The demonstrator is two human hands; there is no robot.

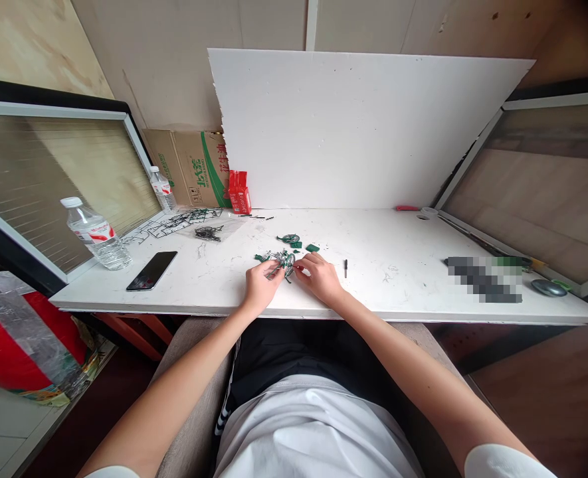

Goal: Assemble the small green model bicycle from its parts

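Near the front edge of the white table, a small green and grey model assembly (287,259) is held between both hands. My left hand (262,285) has its fingers closed around the assembly's left side. At its right side, my right hand (318,275) pinches something small and reddish that touches the assembly; its exact shape is too small to tell. Just beyond the hands lie another green part (288,238) and a flat green block (312,248). A small black screwdriver (345,267) rests to the right of my right hand.
On the left stand two water bottles (97,232) beside a black phone (152,271). Dark part frames (184,222) and a clear bag (214,230) lie behind. A cardboard box (189,166) and a red box (240,192) stand at the back; a grey oval object (549,287) sits far right.
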